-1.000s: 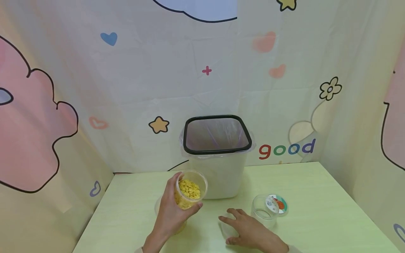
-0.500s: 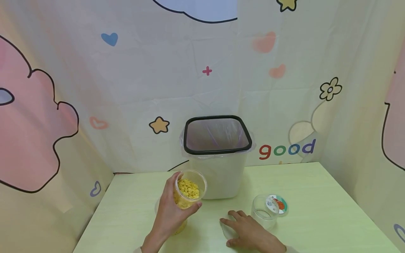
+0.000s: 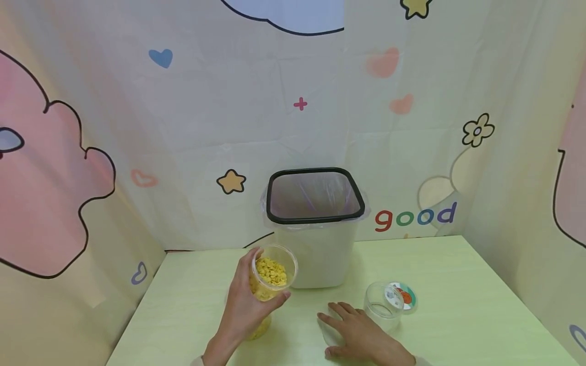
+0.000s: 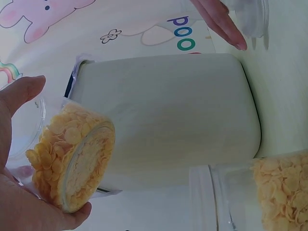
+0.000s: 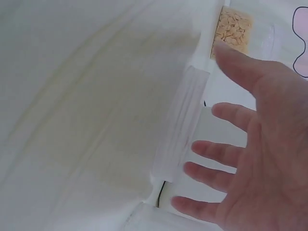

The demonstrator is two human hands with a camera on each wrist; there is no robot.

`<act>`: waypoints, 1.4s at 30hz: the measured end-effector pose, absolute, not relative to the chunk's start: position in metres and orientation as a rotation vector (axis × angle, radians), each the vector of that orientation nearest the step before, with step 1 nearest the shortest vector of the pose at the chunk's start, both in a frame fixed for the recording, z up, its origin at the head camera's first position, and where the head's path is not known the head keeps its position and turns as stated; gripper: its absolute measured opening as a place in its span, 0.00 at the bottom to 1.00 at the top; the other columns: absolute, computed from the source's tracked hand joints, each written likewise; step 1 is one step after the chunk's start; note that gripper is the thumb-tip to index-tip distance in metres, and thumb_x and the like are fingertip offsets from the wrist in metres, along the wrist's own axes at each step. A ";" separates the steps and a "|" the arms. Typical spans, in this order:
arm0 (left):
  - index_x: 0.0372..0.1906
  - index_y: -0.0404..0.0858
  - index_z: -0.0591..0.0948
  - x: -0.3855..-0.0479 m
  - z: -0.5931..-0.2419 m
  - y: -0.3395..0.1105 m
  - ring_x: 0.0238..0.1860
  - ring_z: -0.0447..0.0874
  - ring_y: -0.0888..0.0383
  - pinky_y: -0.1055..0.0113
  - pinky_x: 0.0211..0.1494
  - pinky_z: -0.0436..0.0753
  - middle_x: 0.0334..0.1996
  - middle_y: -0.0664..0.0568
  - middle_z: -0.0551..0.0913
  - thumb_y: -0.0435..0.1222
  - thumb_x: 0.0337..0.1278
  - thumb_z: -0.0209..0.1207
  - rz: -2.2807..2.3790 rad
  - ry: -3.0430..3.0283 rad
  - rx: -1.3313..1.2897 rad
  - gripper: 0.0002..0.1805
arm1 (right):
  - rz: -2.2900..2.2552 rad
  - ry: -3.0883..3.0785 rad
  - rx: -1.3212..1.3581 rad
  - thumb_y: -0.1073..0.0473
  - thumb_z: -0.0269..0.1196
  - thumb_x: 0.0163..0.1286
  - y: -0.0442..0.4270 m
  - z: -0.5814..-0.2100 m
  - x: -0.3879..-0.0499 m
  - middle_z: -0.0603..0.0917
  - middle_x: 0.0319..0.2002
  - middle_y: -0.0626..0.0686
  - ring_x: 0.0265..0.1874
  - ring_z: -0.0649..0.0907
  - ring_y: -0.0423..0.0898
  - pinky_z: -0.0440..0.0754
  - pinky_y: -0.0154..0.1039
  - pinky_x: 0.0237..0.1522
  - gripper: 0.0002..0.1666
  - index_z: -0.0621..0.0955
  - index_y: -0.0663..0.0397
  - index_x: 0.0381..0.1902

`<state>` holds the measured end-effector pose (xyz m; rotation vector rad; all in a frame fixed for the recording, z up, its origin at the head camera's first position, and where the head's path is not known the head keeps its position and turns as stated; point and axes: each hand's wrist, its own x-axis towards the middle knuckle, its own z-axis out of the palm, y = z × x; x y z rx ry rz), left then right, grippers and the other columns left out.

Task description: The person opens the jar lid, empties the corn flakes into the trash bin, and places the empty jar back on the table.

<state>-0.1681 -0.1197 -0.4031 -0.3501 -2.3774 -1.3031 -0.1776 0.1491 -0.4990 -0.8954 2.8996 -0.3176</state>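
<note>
My left hand (image 3: 242,307) grips a clear jar (image 3: 273,290) of yellow flakes by its side, uncovered and tilted, in front of the bin. The left wrist view shows the thumb and fingers around this jar (image 4: 86,154). A second clear jar of flakes (image 3: 261,328) stands on the table, partly hidden behind my left forearm. My right hand (image 3: 359,333) is over a low clear round item (image 3: 328,330), perhaps a lid; in the right wrist view the fingers of this hand (image 5: 260,144) are spread beside the item (image 5: 183,122), and contact is unclear.
A pale bin (image 3: 316,254) with a black rim and a plastic liner stands at the back of the table (image 3: 458,295). To the right of my right hand are an empty clear jar (image 3: 382,312) and, behind it, a round lid with a green and red label (image 3: 409,295).
My left hand and the jar in it have shifted slightly left. The right hand has stayed at nearly the same place, its fingers moving a little.
</note>
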 end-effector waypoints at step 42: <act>0.74 0.49 0.57 -0.190 -0.350 -0.145 0.58 0.76 0.48 0.46 0.56 0.81 0.64 0.47 0.70 0.41 0.35 0.79 -1.167 -2.253 -0.430 0.58 | -0.245 3.379 -1.483 0.29 0.55 0.67 0.155 -0.384 -0.156 0.58 0.77 0.50 0.76 0.60 0.57 0.37 0.51 0.79 0.40 0.66 0.34 0.73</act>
